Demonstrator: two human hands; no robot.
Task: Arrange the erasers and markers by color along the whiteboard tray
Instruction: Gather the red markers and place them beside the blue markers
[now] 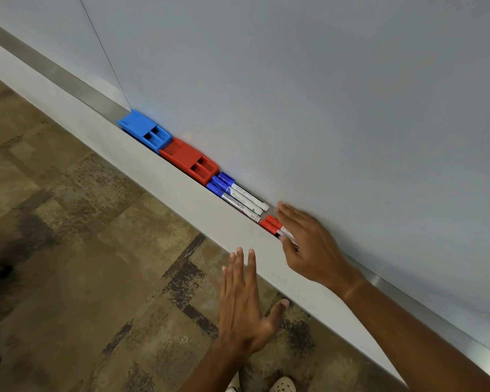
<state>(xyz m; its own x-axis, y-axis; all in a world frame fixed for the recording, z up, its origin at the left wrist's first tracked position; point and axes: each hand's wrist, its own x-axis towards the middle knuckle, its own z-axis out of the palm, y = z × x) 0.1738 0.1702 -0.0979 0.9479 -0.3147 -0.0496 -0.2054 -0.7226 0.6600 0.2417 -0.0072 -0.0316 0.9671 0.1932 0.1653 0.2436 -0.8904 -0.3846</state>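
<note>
Resting on the red markers point(272, 225) in the tray point(181, 182), right hand point(309, 244) looks flat, fingers loose – grip unclear. Left hand point(245, 301) spread, empty. Blue markers point(238, 195) just beyond fingertips. Light, slick, roll-prone – pinch mid-barrel.

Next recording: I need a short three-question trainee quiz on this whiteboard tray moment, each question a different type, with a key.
1. True or false: the blue eraser and the red eraser sit end to end in the tray.
2. Multiple choice: the right hand is over which items? A) blue-capped markers B) red-capped markers C) blue eraser
3. Short answer: what is the left hand holding?

Key
1. True; their ends meet.
2. B; the hand lies over the red-capped markers, while the blue-capped markers lie uncovered beside the red eraser.
3. Nothing; it is open, fingers spread, in front of the tray.
</note>
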